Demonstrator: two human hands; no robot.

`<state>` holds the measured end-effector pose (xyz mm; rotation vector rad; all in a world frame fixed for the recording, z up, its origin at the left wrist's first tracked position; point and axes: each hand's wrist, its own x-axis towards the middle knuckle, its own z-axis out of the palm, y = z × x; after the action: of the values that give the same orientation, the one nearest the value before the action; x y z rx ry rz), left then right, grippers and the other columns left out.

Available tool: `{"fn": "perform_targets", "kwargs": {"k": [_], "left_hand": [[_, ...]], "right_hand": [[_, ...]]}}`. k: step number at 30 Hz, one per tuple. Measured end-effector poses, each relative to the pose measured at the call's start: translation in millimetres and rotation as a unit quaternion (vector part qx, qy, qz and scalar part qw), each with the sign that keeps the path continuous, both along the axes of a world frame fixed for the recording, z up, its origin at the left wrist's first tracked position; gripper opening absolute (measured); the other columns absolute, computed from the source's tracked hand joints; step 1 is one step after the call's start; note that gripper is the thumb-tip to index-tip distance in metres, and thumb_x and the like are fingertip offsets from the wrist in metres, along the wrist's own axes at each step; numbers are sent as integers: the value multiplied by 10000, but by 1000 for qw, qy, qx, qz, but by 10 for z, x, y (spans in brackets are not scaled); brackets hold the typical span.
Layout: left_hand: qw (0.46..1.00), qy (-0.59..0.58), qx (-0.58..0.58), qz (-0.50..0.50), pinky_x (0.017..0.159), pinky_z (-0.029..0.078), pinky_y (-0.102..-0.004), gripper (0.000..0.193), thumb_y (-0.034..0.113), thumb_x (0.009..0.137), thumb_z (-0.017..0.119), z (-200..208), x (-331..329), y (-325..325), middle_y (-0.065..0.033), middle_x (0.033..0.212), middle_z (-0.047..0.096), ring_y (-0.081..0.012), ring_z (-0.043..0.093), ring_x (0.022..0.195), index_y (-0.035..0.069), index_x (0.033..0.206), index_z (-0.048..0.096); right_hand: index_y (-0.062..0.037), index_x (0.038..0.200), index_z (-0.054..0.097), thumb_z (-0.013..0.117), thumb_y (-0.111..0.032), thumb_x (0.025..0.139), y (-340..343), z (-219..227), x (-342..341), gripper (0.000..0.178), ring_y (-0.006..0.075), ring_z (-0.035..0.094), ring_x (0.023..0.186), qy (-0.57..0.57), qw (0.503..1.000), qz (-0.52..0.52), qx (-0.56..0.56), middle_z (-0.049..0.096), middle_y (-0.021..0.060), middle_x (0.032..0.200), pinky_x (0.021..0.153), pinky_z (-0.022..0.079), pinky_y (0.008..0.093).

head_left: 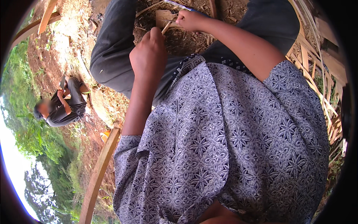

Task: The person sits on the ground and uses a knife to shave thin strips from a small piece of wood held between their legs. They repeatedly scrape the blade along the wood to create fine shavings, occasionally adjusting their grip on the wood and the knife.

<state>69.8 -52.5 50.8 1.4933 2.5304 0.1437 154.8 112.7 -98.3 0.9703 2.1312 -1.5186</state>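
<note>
My left hand (149, 52) is closed, with a thin pale wooden strip (167, 27) sticking out past its fingers. My right hand (190, 20) is closed too, just right of the strip. From its fingers a narrow dark blade points left, seemingly a knife (170, 20); its handle is hidden in the fist. Blade and strip meet or nearly meet over a small flat wooden block (160, 15) between my legs. A long white-and-blue object (180, 5) lies just beyond the right hand; its kind I cannot make out.
Shavings (182, 46) litter the ground between my bent legs. Long split strips (311, 56) pile up on the right. A wooden beam (99, 175) stands at the left. Further off, another person (61, 108) sits on the soil slope, holding a blade.
</note>
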Motion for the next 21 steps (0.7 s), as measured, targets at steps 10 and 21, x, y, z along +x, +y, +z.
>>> {"fn": "perform_targets", "kwargs": {"k": [10,21], "left_hand": [[999,-31,21,9,626,519,-525,175,204,987,616,1,-91,-10,-156,859,675,-422,665,765,82,906,520],[997,-75,9,15,637,514,-547,145,173,977,627,-12,-2,60,-179,864,678,-447,662,777,78,920,534]], "right_hand": [[-109,1116,609,618,-365,1019,-38,540,183,274,180,600,511,72,996,40,-25,628,68,681,479,496,387],[-119,1140,566,575,-341,1042,144,-371,316,242,136,523,434,-50,998,-21,-16,562,29,629,397,448,339]]}}
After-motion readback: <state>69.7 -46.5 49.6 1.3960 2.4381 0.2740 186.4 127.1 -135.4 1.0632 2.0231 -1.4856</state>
